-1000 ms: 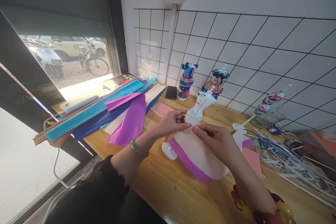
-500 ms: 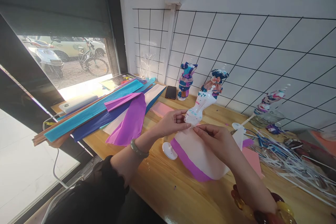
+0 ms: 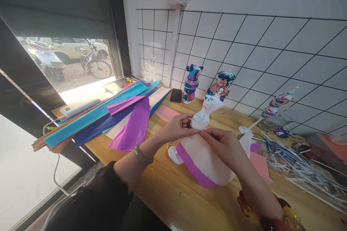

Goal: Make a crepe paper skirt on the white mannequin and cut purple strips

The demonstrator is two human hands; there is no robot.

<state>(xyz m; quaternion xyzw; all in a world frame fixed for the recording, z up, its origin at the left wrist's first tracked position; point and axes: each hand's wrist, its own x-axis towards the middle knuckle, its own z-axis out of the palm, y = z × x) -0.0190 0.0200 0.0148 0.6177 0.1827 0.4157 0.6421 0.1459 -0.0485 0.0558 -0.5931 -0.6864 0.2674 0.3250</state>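
A small white dress form (image 3: 207,110) with coloured specks leans to the right on its stand, and its round white base (image 3: 175,155) shows at the lower left. Below its hips spreads crepe paper (image 3: 207,158), pale pink on top with a purple band along the lower edge. My left hand (image 3: 179,128) is closed at the form's lower left side, its thumb in front near the paper's upper edge. The thumb and forefinger of my right hand (image 3: 221,144) pinch that gathered upper edge. The fingertips of both hands nearly meet, and the other fingers are partly hidden.
Strips of crepe paper (image 3: 97,112) in blue, purple and brown lie at the left. A phone (image 3: 176,95), dressed forms (image 3: 192,83), a tilted form (image 3: 280,103) and a glass bowl (image 3: 276,122) stand along the wall. Tangled white strips (image 3: 290,166) cover the right side.
My hands stay at the dress form's lower edge with only tiny finger movements; my left thumb now lies a little lower and flatter against the paper edge. The whole view has shifted slightly.
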